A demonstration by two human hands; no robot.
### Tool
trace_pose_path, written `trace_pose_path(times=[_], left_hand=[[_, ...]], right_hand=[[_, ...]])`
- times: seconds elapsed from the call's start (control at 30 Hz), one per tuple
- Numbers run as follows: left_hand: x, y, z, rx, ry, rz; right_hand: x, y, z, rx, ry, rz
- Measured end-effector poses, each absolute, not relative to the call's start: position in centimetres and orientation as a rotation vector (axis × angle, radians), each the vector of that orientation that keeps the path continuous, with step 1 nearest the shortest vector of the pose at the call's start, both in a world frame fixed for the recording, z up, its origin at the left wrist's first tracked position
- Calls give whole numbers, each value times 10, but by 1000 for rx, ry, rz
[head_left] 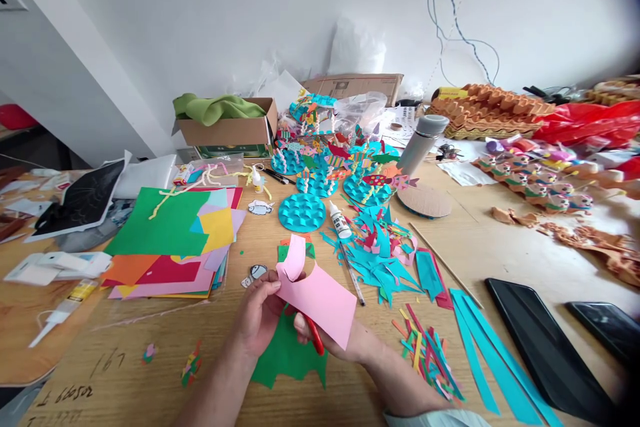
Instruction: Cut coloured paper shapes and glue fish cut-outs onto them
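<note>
My left hand [263,309] pinches the left edge of a pink paper sheet [323,300] between thumb and fingers. A curved strip of the sheet stands up at its top left beside a cut notch. Behind and under the paper, my right hand [302,328] grips scissors by their red handle [315,336]; the paper hides most of the blades. Below both hands lies a green paper piece [291,355] with a jagged edge. Just left of the hands is a small paper fish [258,272]. Beyond the paper sits a round turquoise bumpy disc [302,212].
Coloured paper sheets [160,220] are stacked at left. Turquoise scraps [383,257], a glue bottle [340,220] and a pen [353,275] lie ahead. Narrow paper strips [425,353] and a black phone-like slab [545,347] are at right. A grey thermos [423,143] stands behind.
</note>
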State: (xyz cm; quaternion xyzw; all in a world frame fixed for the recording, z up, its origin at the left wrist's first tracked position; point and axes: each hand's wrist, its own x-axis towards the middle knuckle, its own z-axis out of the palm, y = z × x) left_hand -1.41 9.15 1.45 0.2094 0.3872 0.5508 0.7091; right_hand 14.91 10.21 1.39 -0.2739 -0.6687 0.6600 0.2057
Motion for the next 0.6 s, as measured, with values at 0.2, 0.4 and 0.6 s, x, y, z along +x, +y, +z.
trace_pose_path(times=[0.2,0.4,0.6], left_hand=[[-10,88,16,466,809,1117],[-9,88,14,431,870,1209],[-8,90,15,427,884,1166]], right_hand=[[140,101,15,-856,-1619,1977],[140,99,2,-850,-1641,1868],[143,98,-4,-876,-1605,1826]])
